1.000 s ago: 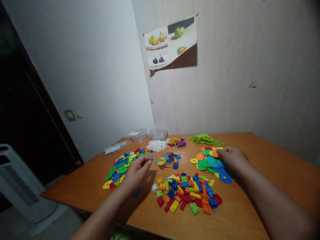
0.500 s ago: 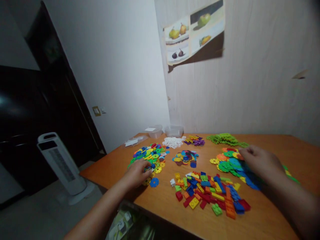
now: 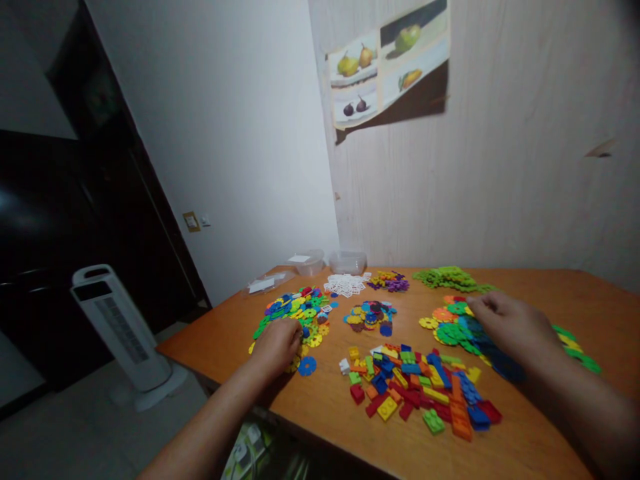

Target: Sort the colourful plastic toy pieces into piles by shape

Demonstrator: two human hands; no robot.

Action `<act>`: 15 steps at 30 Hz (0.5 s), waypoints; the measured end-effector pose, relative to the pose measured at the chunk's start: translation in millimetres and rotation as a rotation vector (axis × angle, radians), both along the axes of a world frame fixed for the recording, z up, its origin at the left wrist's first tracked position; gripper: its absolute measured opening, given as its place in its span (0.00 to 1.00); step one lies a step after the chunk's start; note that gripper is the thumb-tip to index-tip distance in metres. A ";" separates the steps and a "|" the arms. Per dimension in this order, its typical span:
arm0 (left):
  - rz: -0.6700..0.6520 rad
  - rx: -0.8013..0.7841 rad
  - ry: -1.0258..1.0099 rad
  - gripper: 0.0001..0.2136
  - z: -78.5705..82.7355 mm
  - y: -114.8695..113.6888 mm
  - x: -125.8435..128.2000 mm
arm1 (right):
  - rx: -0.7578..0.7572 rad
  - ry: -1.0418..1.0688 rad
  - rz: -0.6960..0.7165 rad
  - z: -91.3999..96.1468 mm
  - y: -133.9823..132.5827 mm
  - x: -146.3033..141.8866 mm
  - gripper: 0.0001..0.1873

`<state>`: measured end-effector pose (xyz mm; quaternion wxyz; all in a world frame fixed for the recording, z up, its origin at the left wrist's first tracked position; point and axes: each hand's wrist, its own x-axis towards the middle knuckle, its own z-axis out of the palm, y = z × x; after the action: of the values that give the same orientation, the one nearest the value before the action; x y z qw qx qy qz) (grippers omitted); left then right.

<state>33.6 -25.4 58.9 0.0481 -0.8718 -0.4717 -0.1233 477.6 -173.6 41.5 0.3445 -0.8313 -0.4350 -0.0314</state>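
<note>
My left hand (image 3: 278, 344) is over the near side of a pile of colourful notched plastic discs (image 3: 295, 307), its fingers curled together. What they hold, if anything, is hidden. A blue notched disc (image 3: 307, 366) lies on the table just beside it. My right hand (image 3: 510, 321) is closed in a pinch above a second heap of larger flower-shaped discs (image 3: 450, 327), in green, yellow, orange and blue. Its fingertips hide whatever is between them. More green and yellow discs (image 3: 580, 350) lie beyond my right wrist.
Toy building bricks (image 3: 410, 383) are heaped at the front of the wooden table (image 3: 530, 427). Farther back lie mixed small discs (image 3: 370, 316), white square pieces (image 3: 346, 285), purple and yellow pieces (image 3: 390, 281), green pieces (image 3: 450, 279) and clear plastic tubs (image 3: 349, 263). A tower fan (image 3: 125, 333) stands left.
My left hand's fingers have curled in closer over the disc pile. My right hand has shifted slightly left, uncovering more discs beyond its wrist.
</note>
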 end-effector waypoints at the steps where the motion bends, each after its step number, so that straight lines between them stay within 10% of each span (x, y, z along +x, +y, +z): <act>1: 0.006 0.010 -0.024 0.09 0.4 1.2 -1.1 | 0.003 -0.003 -0.003 -0.4 0.5 -1.0 0.24; 15: 0.108 -0.373 -0.825 0.03 -4.2 66.0 54.9 | 0.152 -0.153 0.094 9.4 -6.5 -49.5 0.21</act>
<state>88.5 40.6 54.7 -0.2950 -0.7177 -0.5106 -0.3704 428.1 -180.1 50.9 0.3735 -0.7765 -0.4951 -0.1116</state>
